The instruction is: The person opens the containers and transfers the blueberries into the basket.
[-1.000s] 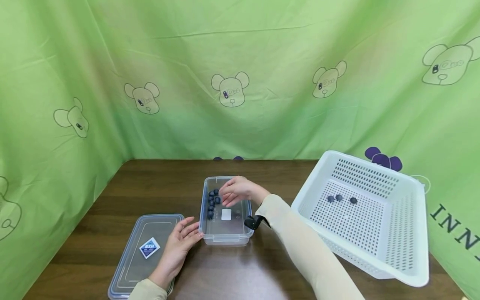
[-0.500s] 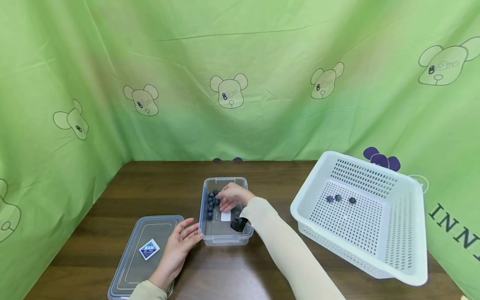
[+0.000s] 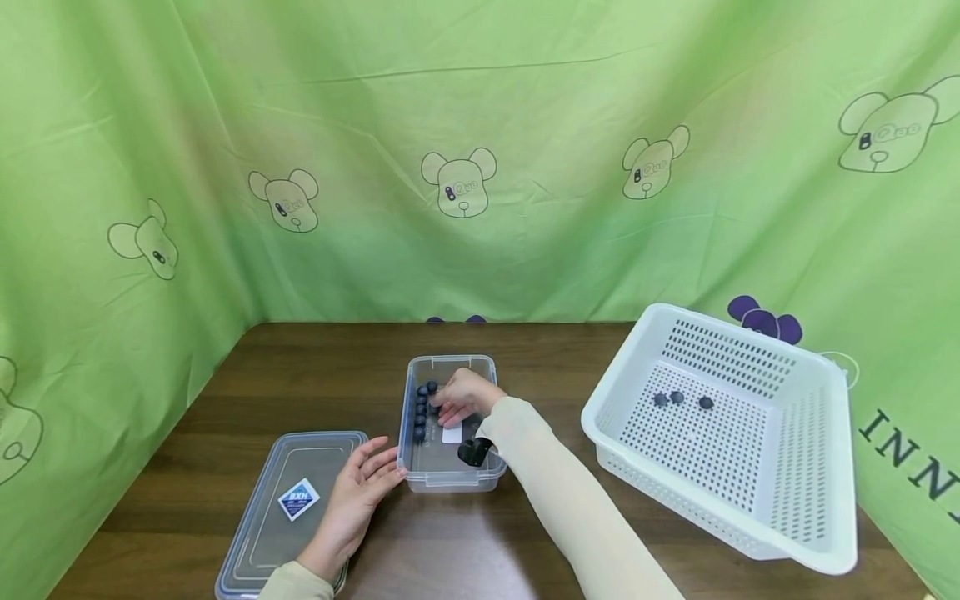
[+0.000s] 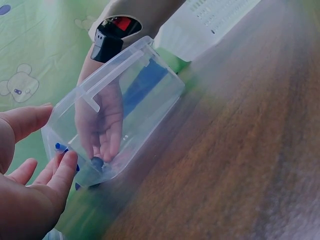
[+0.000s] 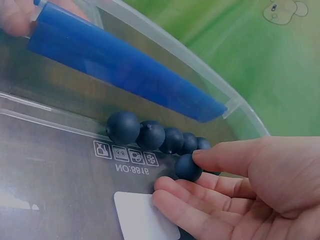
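Inside a clear plastic container [image 3: 450, 477], my right hand [image 3: 467, 395] reaches down to a row of dark blueberries [image 5: 123, 128] along the blue-edged long wall. Its thumb and index finger pinch one blueberry [image 5: 188, 167] beside that row, low over the container floor; the other fingers curve loosely below. My left hand [image 3: 362, 483] rests against the container's near left corner, its fingers [image 4: 64, 172] relaxed and fairly straight on the outside. Near the floor's middle lies a white square label [image 5: 142, 215].
A clear lid [image 3: 262, 533] with a blue BXH sticker lies left, partly under my left forearm. To the right stands a white perforated basket [image 3: 787, 537] holding three blueberries [image 3: 677, 397]. Green printed cloth [image 3: 540, 250] hangs behind the wooden table [image 3: 202, 467].
My right hand has come down from above the container to its floor, and its thumb and index finger have closed on a blueberry there. The left hand has stayed at the corner.
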A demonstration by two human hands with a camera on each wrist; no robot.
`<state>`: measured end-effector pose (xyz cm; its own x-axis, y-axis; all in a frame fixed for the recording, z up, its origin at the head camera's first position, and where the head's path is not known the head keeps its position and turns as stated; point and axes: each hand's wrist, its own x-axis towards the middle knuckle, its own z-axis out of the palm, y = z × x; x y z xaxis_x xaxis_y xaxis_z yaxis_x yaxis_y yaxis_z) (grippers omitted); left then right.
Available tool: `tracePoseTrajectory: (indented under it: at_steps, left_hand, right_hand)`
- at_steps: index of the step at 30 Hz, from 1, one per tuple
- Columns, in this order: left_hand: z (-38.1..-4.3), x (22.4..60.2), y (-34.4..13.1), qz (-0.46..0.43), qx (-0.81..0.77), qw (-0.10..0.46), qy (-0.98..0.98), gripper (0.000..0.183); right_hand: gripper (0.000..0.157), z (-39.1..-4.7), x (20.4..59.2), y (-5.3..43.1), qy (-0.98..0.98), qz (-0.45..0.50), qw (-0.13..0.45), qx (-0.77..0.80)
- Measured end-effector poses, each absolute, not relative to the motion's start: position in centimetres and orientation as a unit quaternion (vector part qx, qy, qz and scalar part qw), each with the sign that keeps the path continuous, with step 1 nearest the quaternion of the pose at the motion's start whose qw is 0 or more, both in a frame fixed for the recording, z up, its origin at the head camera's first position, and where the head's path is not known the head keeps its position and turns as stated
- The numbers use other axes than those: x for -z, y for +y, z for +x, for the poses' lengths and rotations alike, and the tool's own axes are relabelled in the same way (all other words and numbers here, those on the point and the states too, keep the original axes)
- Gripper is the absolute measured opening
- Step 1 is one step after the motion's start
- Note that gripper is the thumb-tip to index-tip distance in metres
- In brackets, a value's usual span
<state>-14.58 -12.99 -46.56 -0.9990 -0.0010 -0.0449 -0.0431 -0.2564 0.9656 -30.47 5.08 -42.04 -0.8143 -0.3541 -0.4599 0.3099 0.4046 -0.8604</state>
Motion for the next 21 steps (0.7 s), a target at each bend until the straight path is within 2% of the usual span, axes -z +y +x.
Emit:
tracePoseTrajectory:
  at_steps: [6, 16, 21]
  left_hand:
    - [-14.6, 46.5, -13.0, -0.021, -0.789, 0.013, 0.614, 0.061]
    - [-14.5, 46.5, -12.9, -0.019, -0.787, 0.014, 0.617, 0.062]
    - [-14.5, 46.5, -12.9, -0.021, -0.785, 0.014, 0.619, 0.062]
  right_hand:
    - [0.010, -30.6, 42.0, 5.1, 0.775, -0.017, 0.300, 0.556]
    - [0.013, -31.1, 41.4, 5.3, 0.696, -0.003, 0.290, 0.657]
    - [0.019, -31.2, 40.3, 5.8, 0.674, -0.005, 0.287, 0.681]
